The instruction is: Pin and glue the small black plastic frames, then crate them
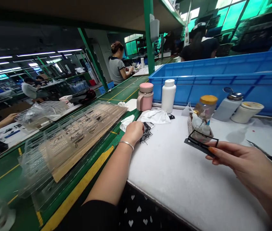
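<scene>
My right hand (249, 166) pinches a black rectangular plastic frame (197, 148) between thumb and fingers, tilted above the white table top (174, 173). It seems to have a thin open rim along its upper side. At the table's left edge my left hand (135, 132), with a bracelet on the wrist, is closed, its fingertips turned away from me. Beside those fingers lies a small heap of thin black strips (146, 136). A small dark-edged flat piece (148, 125) lies just behind the heap, and whatever the left fingers grip is hidden.
Clear plastic trays (78, 128) with black strips lie on the green conveyor at left. Behind are a pink mug (145, 96), white bottle (168, 96), white cloth (156, 116), yellow-lidded jar (208, 104) and blue crate (222, 86). Tweezers (270, 157) lie at right. Co-workers sit farther off.
</scene>
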A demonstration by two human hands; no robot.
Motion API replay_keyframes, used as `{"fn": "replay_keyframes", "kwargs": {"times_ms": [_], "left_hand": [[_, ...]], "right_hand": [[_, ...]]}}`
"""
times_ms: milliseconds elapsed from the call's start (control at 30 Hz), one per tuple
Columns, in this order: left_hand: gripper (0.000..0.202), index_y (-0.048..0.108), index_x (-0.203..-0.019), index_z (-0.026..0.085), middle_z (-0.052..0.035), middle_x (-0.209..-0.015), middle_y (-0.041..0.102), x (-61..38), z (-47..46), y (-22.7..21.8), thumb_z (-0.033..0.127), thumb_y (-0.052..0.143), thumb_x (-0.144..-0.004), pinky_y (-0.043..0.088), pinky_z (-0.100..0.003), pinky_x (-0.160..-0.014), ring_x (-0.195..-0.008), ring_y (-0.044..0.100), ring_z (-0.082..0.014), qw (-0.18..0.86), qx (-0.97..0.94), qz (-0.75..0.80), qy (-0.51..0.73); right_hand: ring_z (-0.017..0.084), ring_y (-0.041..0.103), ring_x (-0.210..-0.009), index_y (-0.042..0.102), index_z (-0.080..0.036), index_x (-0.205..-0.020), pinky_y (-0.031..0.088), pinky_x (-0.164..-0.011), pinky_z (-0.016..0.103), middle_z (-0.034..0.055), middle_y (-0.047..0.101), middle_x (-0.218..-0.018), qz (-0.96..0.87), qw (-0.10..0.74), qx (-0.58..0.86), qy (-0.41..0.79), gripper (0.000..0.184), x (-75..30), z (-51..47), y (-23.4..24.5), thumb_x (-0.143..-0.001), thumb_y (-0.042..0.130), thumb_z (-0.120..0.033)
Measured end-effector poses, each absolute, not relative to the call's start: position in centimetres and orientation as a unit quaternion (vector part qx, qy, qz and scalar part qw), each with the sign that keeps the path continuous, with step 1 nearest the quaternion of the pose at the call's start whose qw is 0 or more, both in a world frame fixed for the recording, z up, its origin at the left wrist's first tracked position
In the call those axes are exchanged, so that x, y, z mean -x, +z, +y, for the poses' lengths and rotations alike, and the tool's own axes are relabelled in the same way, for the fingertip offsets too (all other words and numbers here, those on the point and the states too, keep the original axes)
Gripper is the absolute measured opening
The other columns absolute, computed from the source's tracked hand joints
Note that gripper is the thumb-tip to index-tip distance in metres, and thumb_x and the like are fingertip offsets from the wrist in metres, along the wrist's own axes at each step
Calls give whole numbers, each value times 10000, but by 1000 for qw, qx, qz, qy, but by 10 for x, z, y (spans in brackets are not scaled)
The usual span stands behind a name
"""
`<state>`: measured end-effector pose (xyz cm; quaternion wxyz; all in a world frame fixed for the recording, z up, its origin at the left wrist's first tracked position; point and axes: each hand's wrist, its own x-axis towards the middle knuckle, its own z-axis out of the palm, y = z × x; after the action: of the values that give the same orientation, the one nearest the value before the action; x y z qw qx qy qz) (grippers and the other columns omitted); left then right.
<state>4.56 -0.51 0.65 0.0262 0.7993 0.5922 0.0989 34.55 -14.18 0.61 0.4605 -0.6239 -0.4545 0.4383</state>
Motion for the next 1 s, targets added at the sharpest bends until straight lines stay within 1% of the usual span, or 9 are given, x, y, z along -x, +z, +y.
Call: {"fn": "replay_keyframes", "kwargs": {"times_ms": [133,267,367,500,600,700,833,933,1000], "left_hand": [[237,718,-814,189,-112,-846,705,-46,-7,5,90,514,-744,464,-327,-759,-840,644,-247,18,-798,593,101],[203,706,-793,188,-109,-823,703,-42,-13,11,108,524,-753,455,-330,-744,-842,640,-257,13,-790,598,131],[182,695,-838,219,-53,-860,714,-49,-21,21,152,534,-786,445,-298,-720,-842,637,-224,29,-804,571,163],[166,688,-885,244,14,-859,710,-71,-35,40,197,537,-833,441,-247,-689,-789,625,-156,107,-835,490,226],[129,689,-838,218,15,-831,697,-93,-49,54,202,561,-840,436,-236,-655,-723,603,-133,188,-848,409,280],[117,687,-836,208,12,-828,685,-115,-60,62,186,573,-851,430,-231,-642,-727,594,-124,232,-861,342,297],[86,675,-877,227,28,-816,671,-140,-65,57,181,607,-850,415,-241,-643,-712,566,-115,227,-875,305,301],[58,657,-840,218,30,-793,657,-150,-65,46,183,612,-854,411,-252,-665,-725,552,-120,216,-876,304,307],[60,647,-830,210,24,-781,644,-153,-65,39,181,604,-860,409,-259,-670,-729,547,-124,219,-873,307,309]], "right_hand": [[219,646,-657,774,-213,-873,540,-590,286,104,695,-781,-438,473,629,434,403,-343,-141,8,-562,829,-462],[217,650,-659,764,-200,-914,538,-591,288,116,699,-789,-455,474,617,434,365,-346,-140,1,-651,799,-451],[208,661,-679,745,-192,-951,540,-584,278,105,704,-877,-458,487,599,440,373,-348,-139,-4,-694,774,-460],[176,660,-696,723,-175,-960,533,-584,236,74,695,-880,-458,491,569,474,374,-345,-139,-2,-721,763,-461],[147,654,-688,716,-177,-941,526,-582,207,56,686,-872,-449,502,547,497,322,-342,-138,3,-749,751,-433],[125,650,-679,714,-180,-912,515,-573,185,47,681,-907,-441,511,532,511,263,-342,-139,6,-768,740,-399],[104,645,-660,707,-180,-878,507,-553,168,39,672,-951,-422,533,514,523,219,-343,-140,6,-769,739,-367],[105,654,-675,692,-174,-861,501,-545,150,32,668,-903,-407,546,509,527,202,-344,-140,6,-791,718,-362],[118,670,-699,674,-165,-857,499,-534,144,45,674,-933,-397,552,503,534,201,-344,-140,6,-813,695,-360]]}}
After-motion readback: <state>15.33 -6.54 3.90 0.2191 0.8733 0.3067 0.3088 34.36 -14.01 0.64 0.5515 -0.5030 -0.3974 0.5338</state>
